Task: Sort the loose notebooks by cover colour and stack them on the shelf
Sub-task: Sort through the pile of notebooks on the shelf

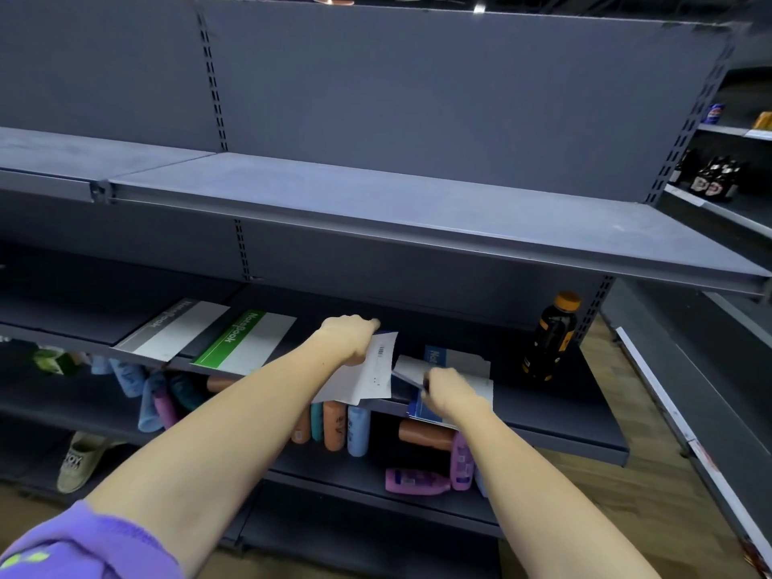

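Standing at the right end of the middle shelf (555, 415), a dark bottle with an orange cap (551, 334) is upright and well apart from the hands. Under that shelf, a lower shelf (342, 474) carries a jumble of blue, orange, teal and purple bottles (338, 426), some upright, some lying on their sides. A beige shoe (79, 459) shows at the lower left, and dark bottles (716, 179) stand on a separate rack at the far right. The upper shelf (376, 198) juts forward over the working area and shades it.

A grey notebook (175, 330) and a green notebook (246, 338) lie flat side by side on the middle shelf, long axes running from the front edge back and to the right, near corners overhanging the lip. The left hand (353, 338) has its fingers curled round the top edge of a white-backed notebook (367, 371), holding it tilted with its barcode side up, long axis pointing back and slightly right. The right hand (451, 392) is curled on the edge of a blue notebook stack (455, 363) lying just beside it on the same shelf; its fingertips are blurred.
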